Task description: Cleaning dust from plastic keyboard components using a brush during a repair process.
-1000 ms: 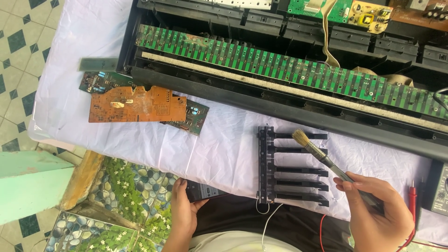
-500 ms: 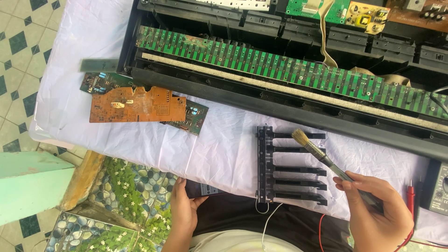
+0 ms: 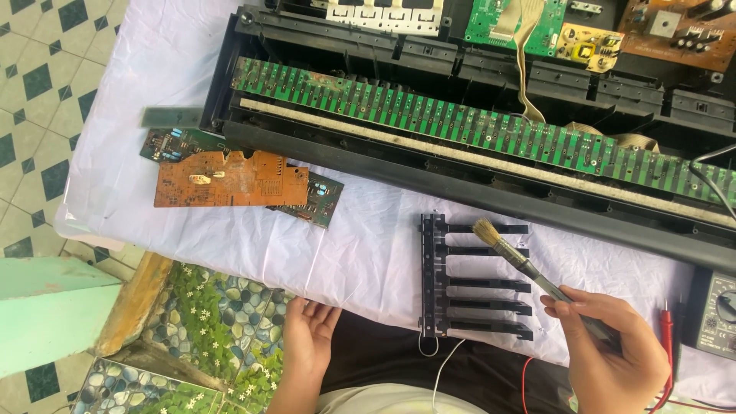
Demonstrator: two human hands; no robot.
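Observation:
My right hand (image 3: 613, 349) grips the handle of a paintbrush (image 3: 521, 261). Its pale bristles rest over the upper bars of a black comb-shaped set of keyboard keys (image 3: 475, 303) lying on the white cloth (image 3: 368, 253). At the cloth's near edge my left hand (image 3: 308, 337) lies palm up with the fingers apart, holding nothing. Beyond the key set is an opened black keyboard chassis (image 3: 460, 180) with a long green contact board (image 3: 460, 126) running across it.
An orange circuit board (image 3: 230, 180) lies on green boards (image 3: 318, 199) at the left of the cloth. A multimeter (image 3: 717, 310) and a red probe (image 3: 665, 330) sit at the right edge. More circuit boards (image 3: 521, 23) lie at the back. A tiled floor (image 3: 38, 84) is on the left.
A small dark object that was under my left hand's fingers at the cloth edge is gone from view, and that hand now lies open. The brush has barely moved.

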